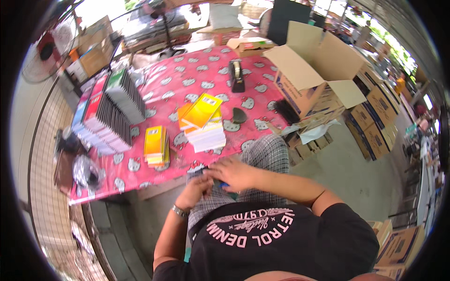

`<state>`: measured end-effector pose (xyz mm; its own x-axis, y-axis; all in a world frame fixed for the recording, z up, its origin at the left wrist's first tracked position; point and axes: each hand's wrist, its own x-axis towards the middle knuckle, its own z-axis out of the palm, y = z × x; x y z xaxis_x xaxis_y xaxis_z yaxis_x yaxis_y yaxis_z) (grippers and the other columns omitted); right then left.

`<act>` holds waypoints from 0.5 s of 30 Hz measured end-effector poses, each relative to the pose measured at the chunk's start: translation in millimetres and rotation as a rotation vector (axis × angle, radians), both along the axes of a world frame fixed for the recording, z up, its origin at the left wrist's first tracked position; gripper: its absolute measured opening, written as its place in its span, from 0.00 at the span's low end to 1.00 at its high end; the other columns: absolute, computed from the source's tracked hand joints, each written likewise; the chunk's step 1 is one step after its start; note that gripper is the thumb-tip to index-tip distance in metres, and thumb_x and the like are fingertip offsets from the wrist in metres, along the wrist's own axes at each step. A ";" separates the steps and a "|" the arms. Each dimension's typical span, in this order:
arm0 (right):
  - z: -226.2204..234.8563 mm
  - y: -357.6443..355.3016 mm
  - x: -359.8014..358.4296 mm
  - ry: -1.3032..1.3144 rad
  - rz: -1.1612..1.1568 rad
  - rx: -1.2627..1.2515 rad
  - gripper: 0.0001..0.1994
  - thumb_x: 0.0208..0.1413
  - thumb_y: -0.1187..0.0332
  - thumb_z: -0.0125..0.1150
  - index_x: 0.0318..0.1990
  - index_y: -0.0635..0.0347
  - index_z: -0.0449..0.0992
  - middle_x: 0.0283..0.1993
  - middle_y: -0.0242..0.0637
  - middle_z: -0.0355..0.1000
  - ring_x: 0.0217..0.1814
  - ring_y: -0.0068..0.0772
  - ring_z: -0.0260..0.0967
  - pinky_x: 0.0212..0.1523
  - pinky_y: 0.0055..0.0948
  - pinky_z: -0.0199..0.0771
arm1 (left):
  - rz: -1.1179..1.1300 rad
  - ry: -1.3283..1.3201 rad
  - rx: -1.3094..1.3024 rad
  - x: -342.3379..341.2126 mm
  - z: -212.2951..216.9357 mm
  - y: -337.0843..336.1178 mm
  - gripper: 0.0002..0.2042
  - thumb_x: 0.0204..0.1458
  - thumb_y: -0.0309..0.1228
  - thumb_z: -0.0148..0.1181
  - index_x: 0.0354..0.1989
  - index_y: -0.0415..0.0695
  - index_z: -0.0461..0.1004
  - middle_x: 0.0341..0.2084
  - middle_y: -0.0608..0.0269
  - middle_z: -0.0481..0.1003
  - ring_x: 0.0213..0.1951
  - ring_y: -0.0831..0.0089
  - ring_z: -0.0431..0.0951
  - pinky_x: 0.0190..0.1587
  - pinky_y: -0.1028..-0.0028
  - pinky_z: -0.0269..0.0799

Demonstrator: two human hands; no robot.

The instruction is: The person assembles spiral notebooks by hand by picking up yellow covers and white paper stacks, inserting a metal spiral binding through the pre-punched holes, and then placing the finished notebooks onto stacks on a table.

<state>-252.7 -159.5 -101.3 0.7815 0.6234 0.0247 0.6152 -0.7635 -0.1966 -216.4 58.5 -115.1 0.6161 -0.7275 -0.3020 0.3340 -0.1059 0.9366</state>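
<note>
My left hand [195, 192], with a watch on its wrist, is over my lap just in front of the table edge, its fingers curled in. Against it, my right hand [230, 174] reaches across with bent fingers close together. A dark bit shows by the fingertips and a blue bit under the right palm; what they belong to is hidden. Just beyond, on the table, are a small stack of yellow-orange booklets [154, 142] and a taller, fanned pile of yellow-covered booklets [204, 112] with white page edges.
A pink patterned cloth [164, 98] covers the table. Tall rows of dark-edged books [110, 124] stand left. A tape dispenser [237, 77] and a dark rounded piece [239, 115] lie beyond the booklets. At right is an open carton [300, 86]; more cartons [375, 119] stand behind it.
</note>
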 end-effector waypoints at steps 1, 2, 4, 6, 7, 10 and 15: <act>13.5 5.0 5.8 -0.093 0.010 0.025 0.42 0.40 0.58 0.71 0.66 0.52 0.60 0.62 0.44 0.62 0.63 0.49 0.61 0.62 0.51 0.60 | 0.053 -0.065 -0.014 1.1 8.7 3.7 0.12 0.64 0.33 0.50 0.27 0.43 0.70 0.17 0.71 0.66 0.20 0.82 0.64 0.24 0.79 0.59; 28.7 4.9 10.6 -0.263 0.030 0.049 0.40 0.41 0.59 0.70 0.65 0.52 0.62 0.58 0.42 0.65 0.60 0.44 0.64 0.57 0.47 0.63 | 0.116 -0.072 -0.038 2.7 20.1 2.2 0.13 0.64 0.34 0.50 0.27 0.43 0.70 0.17 0.71 0.66 0.20 0.82 0.64 0.24 0.79 0.59; 47.7 -1.8 19.5 -0.259 -0.056 0.113 0.38 0.42 0.59 0.70 0.64 0.53 0.64 0.56 0.41 0.66 0.58 0.44 0.65 0.56 0.45 0.63 | 0.222 -0.094 -0.079 10.7 39.3 -6.6 0.13 0.64 0.34 0.51 0.26 0.43 0.70 0.17 0.71 0.66 0.20 0.82 0.65 0.25 0.79 0.60; 59.2 -8.4 23.8 -0.257 -0.113 0.216 0.35 0.44 0.60 0.69 0.63 0.53 0.66 0.54 0.40 0.67 0.57 0.43 0.65 0.55 0.45 0.64 | 0.441 -0.132 -0.126 27.0 51.3 -16.0 0.13 0.63 0.36 0.53 0.27 0.43 0.71 0.17 0.71 0.67 0.20 0.81 0.65 0.25 0.80 0.60; 63.2 -15.0 23.9 -0.253 -0.133 0.284 0.33 0.45 0.59 0.69 0.62 0.53 0.67 0.53 0.39 0.68 0.57 0.42 0.66 0.54 0.45 0.65 | 0.540 -0.153 -0.151 40.2 56.1 -20.2 0.13 0.63 0.37 0.53 0.27 0.43 0.72 0.16 0.70 0.67 0.20 0.81 0.65 0.26 0.80 0.60; 63.1 -35.3 31.5 -0.007 -0.341 0.787 0.26 0.50 0.58 0.68 0.56 0.53 0.71 0.51 0.39 0.69 0.55 0.41 0.68 0.51 0.45 0.68 | 0.786 -0.509 -0.025 110.3 42.2 -26.3 0.15 0.60 0.40 0.58 0.32 0.39 0.74 0.23 0.63 0.71 0.25 0.75 0.71 0.30 0.75 0.67; 60.0 -65.2 36.3 0.658 -0.753 2.167 0.19 0.56 0.55 0.63 0.50 0.53 0.70 0.48 0.41 0.70 0.53 0.45 0.70 0.52 0.55 0.71 | 0.672 -1.107 0.622 166.7 35.1 -47.7 0.18 0.52 0.43 0.65 0.36 0.38 0.73 0.38 0.52 0.72 0.37 0.59 0.76 0.39 0.63 0.73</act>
<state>-216.4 -224.6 -41.3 0.9414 -0.2220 -0.2538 -0.0066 0.7405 -0.6720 -49.7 10.8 -80.0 0.9075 -0.1405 0.3958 -0.3725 -0.7047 0.6039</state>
